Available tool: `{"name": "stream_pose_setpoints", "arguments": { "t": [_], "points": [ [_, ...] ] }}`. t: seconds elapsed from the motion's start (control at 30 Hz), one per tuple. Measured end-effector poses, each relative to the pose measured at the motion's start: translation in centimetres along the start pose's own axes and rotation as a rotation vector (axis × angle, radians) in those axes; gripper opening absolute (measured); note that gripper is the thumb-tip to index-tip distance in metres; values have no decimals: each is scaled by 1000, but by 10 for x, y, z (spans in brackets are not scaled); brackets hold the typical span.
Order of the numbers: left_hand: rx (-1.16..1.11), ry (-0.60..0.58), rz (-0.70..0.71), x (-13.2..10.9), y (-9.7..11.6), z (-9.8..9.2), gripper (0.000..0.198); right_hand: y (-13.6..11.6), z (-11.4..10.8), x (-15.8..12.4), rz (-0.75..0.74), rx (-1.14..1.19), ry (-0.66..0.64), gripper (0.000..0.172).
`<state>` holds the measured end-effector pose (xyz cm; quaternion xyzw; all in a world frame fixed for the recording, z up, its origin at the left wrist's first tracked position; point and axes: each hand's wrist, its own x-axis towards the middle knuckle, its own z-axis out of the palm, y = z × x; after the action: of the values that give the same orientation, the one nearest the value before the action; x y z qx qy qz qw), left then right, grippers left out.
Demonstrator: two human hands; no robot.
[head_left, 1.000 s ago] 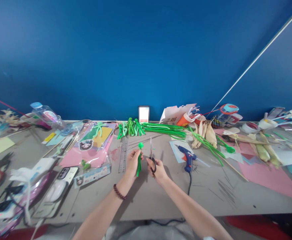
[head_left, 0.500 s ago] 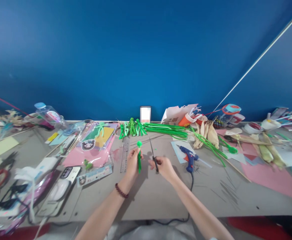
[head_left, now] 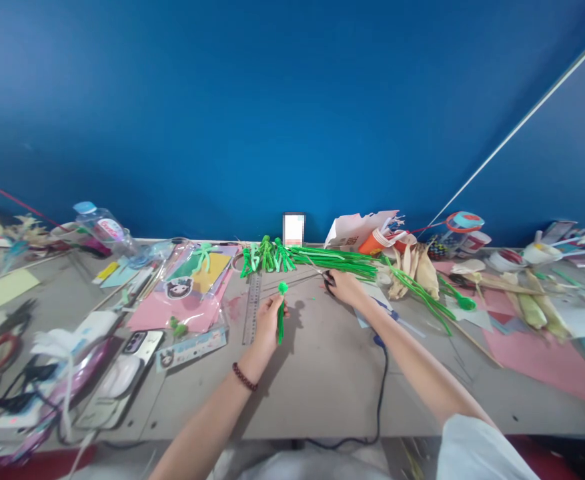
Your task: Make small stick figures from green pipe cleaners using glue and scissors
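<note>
Just below centre frame, my left hand (head_left: 269, 321) pinches a round-headed fuzzy green bundle (head_left: 282, 289), my right hand (head_left: 346, 287) grips black-handled metal scissors (head_left: 329, 283)!

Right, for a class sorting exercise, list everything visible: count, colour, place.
Fuzzy piece: one, green, in the left hand
Scissors: one pair, dark-handled, in the right hand
Fuzzy stems: many, green, back centre
Fuzzy figures: several, green, left of the stems
Ruler: one, silvery, left of the left hand
Glue gun: one, blue, partly hidden by right forearm
Screen: one, white, back centre
Bottle: one, clear, back left
Phone: one, pale, front left
Red-handled tool: one, far left
Cup: at least one, orange, back right
Husks: several, beige, right of centre
Pink sheets: several, both sides
Wall: one, blue, behind
Table: one, grey, underneath
Other clutter: uncountable, mixed, both sides
Bracelet: one, dark red, left wrist
Forearms: two, bare, front
Hands: two, bare, centre
</note>
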<state>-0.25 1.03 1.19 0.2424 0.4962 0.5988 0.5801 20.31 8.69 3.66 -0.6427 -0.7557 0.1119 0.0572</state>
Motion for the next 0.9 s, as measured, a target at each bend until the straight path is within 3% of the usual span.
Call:
{"name": "stream_pose_setpoints", "arguments": {
  "t": [0.17, 0.3, 0.5, 0.7, 0.9],
  "points": [
    [61, 10, 23, 0, 0, -1, 28, -21, 18, -2, 67, -23, 24, 38],
    [26, 7, 55, 5, -7, -2, 26, -34, 28, -2, 26, 86, 54, 36],
    [24, -1, 65, 6, -7, -3, 24, -40, 23, 2, 3, -24, 239, 31],
    [-7, 3, 61, 3, -3, -2, 25, -47, 23, -4, -20, -54, -33, 18],
    [15, -3, 77, 1, 0, -1, 25, -56, 29, -4, -27, -55, -53, 16]
  ]
}}
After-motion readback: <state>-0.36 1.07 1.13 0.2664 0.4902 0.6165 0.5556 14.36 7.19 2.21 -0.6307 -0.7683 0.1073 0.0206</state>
